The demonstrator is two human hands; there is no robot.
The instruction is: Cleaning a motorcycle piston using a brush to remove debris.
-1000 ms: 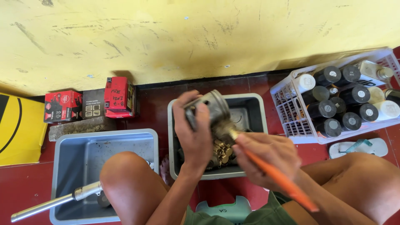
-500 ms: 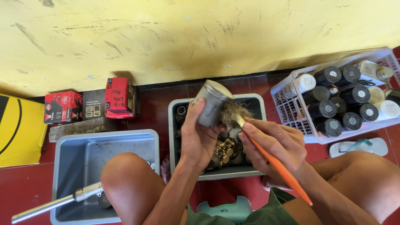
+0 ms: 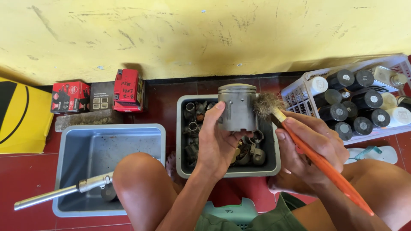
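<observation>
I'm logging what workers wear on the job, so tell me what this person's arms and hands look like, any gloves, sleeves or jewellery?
Both hands are bare: no gloves on the left hand or the right hand. No rings, watch or bracelet show on the fingers or wrists in view. The forearms are uncovered as far as the picture reaches, with no sleeve visible. The knees are bare too, and olive-green shorts show at the bottom edge.

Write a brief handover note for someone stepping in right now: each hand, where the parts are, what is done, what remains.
Left hand: holds the grey metal piston upright above the grey tray of parts.
Right hand: grips the orange-handled brush, bristles against the piston's right side.
Done: cannot tell how much of the piston is brushed.
Left: metal parts lie in the tray. The larger grey tub on the left holds a metal pipe.
</observation>
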